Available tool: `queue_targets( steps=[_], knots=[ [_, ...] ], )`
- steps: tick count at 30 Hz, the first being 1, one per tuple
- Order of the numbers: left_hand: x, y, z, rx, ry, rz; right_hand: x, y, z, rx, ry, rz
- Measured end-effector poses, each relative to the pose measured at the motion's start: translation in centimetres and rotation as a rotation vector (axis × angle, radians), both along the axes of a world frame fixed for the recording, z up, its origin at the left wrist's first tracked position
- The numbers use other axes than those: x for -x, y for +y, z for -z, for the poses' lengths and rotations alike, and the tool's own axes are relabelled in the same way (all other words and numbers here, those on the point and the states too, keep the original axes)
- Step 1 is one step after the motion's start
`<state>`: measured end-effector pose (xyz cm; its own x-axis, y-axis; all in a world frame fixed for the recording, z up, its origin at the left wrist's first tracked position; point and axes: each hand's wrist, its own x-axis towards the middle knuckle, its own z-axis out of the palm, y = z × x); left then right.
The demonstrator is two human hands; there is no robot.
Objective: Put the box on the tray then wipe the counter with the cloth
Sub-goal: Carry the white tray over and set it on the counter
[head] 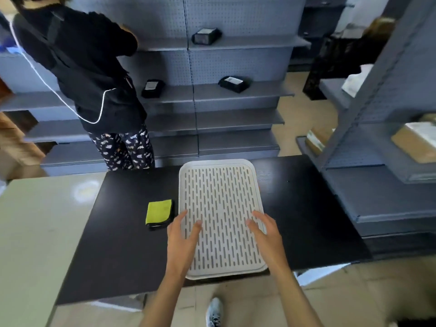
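Two sets of straight, slightly spread fingers rest flat on the slotted white tray (220, 208), the left hand (182, 237) near its 7 o'clock edge and the right hand (265, 234) near 4 o'clock, neither gripping anything. No box sits on the tray or the black counter (122, 232); the only ones visible are dark boxes (233, 83) on the grey shelves (236, 93) at 12 o'clock, beside another person (94, 74). Judged from here, steadying the tray first, then fetching a box two-handed, would leave the folded yellow cloth (159, 212), just beside the tray at 9 o'clock, free for wiping.
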<state>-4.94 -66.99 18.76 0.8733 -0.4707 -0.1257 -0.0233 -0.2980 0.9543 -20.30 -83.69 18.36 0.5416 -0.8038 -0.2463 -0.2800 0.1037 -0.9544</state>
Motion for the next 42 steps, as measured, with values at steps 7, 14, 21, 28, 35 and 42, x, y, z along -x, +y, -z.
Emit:
queue_targets(
  steps=[7,14,21,28,35,42],
  knots=[
    [-2.4,-8.9,0.7,0.063,0.138,0.071,-0.7,-7.0,-0.9,-0.005,0.018,0.133],
    [-3.5,-15.9,1.3,0.092,0.166,0.169,-0.1,-12.0,-0.1,-0.108,-0.016,0.254],
    [-2.6,-22.6,2.1,0.011,0.179,0.210,1.0,-17.9,0.3,-0.206,0.058,0.289],
    [0.1,-30.7,4.1,-0.029,0.172,0.154,3.1,-26.7,3.4,-0.228,0.090,0.267],
    [4.0,-39.6,7.4,-0.130,0.236,0.097,6.3,-36.0,6.7,-0.203,0.150,0.243],
    [7.7,-45.6,10.6,-0.170,0.298,0.045,9.9,-43.5,13.2,-0.230,0.292,0.159]
  ],
)
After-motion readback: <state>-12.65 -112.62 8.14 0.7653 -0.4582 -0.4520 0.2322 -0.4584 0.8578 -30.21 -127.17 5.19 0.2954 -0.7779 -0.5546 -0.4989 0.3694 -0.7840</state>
